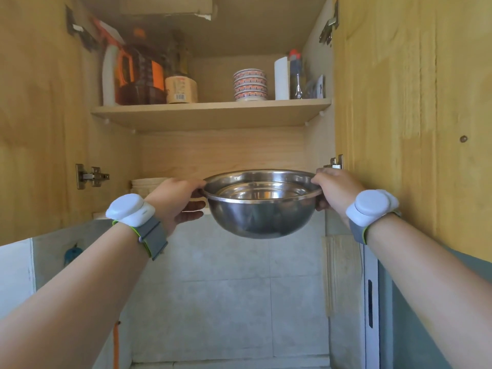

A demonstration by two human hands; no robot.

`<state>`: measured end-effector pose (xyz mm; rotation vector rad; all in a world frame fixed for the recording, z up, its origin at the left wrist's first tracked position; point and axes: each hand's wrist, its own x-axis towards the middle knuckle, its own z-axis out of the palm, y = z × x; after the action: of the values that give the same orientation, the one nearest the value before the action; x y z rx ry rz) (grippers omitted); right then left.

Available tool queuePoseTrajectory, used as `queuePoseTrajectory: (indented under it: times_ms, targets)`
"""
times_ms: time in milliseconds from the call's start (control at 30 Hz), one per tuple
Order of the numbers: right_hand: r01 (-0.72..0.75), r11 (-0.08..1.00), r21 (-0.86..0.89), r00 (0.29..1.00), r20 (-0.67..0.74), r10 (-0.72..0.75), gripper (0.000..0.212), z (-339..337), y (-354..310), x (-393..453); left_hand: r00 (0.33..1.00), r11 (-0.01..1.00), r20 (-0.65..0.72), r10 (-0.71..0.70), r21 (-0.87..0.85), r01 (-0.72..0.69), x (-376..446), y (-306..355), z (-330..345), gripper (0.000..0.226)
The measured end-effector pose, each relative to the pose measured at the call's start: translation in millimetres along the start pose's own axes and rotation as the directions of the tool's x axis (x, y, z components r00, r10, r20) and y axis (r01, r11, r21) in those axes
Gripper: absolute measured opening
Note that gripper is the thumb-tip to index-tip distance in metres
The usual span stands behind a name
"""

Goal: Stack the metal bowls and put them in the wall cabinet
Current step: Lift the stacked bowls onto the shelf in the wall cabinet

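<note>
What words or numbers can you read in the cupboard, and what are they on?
No text can be read as words.
Beige label on the dark bottle: print and a barcode, too blurred to read.
Orange label on the big jug: blurred.
Patterned bowls: decoration only, no words.
Small card at the shelf's right end: a dark mark, unreadable.
Metal bowls: no markings visible.

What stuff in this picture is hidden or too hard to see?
- Head view: how many metal bowls are stacked; the outer bowl hides all but the inner rims.
- White stack on the lower shelf: the left hand covers most of it.
- Bottle labels on the upper shelf: too blurred to read.
- Right hand fingers under the rim: hidden by the bowl.
</note>
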<state>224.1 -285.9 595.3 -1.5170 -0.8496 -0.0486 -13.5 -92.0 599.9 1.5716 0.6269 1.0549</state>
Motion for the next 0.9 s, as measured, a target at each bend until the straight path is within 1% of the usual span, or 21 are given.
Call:
queuePoseTrajectory:
  times_ms: [67, 133, 233, 300, 400, 600, 633, 733, 767, 867, 900]
  targets:
    - [-0.02, 0.999, 0.036, 1.0, -0.009, 0.02, 0.02, 5, 3, 13, 1.0, 0.999, -0.016, 0.004, -0.044, -0.005, 11, 0, 4, 0.015]
    - [-0.018, 0.999, 0.028, 1.0, -0.019, 0.019, 0.025, 12, 4, 25, 1.0, 0.996, -0.02, 0.008, -0.087, -0.01, 22, 1, 6, 0.016]
    - [-0.013, 1.0, -0.006, 1.0, -0.016, 0.013, 0.024, 20, 6, 39, 1.0, 0.986, -0.023, 0.003, -0.167, -0.007, 37, 1, 10, 0.02]
    - [-0.014, 1.0, -0.024, 1.0, -0.017, 0.014, 0.021, 26, 9, 47, 1.0, 0.98, -0.03, -0.004, -0.197, -0.002, 46, 0, 12, 0.02]
    - [-0.027, 0.999, -0.039, 0.999, -0.019, 0.026, 0.024, 33, 15, 62, 1.0, 0.974, -0.015, -0.015, -0.226, 0.011, 60, -4, 14, 0.021]
    - [-0.003, 1.0, 0.019, 1.0, -0.028, 0.004, 0.022, 45, 25, 75, 1.0, 0.962, 0.006, -0.009, -0.273, 0.01, 79, -15, 20, 0.02]
    - [0.005, 1.0, 0.014, 1.0, -0.026, -0.005, 0.025, 46, 26, 76, 1.0, 0.959, 0.007, -0.005, -0.285, 0.006, 83, -17, 21, 0.019]
    - [0.007, 1.0, -0.028, 0.999, -0.034, -0.008, 0.047, 48, 27, 80, 1.0, 0.953, 0.018, 0.016, -0.302, -0.01, 91, -19, 24, 0.015]
    - [0.001, 0.999, -0.046, 0.999, -0.034, -0.002, 0.051, 49, 27, 81, 0.999, 0.954, 0.025, 0.027, -0.299, -0.018, 93, -20, 25, 0.014]
    - [-0.004, 0.999, -0.036, 1.0, -0.005, 0.004, 0.053, 54, 30, 84, 0.996, 0.971, 0.066, 0.067, -0.235, -0.049, 98, -23, 28, 0.014]
    - [0.004, 0.999, -0.043, 1.0, 0.012, -0.004, 0.056, 57, 34, 87, 0.993, 0.979, 0.086, 0.08, -0.193, -0.062, 100, -26, 29, 0.02]
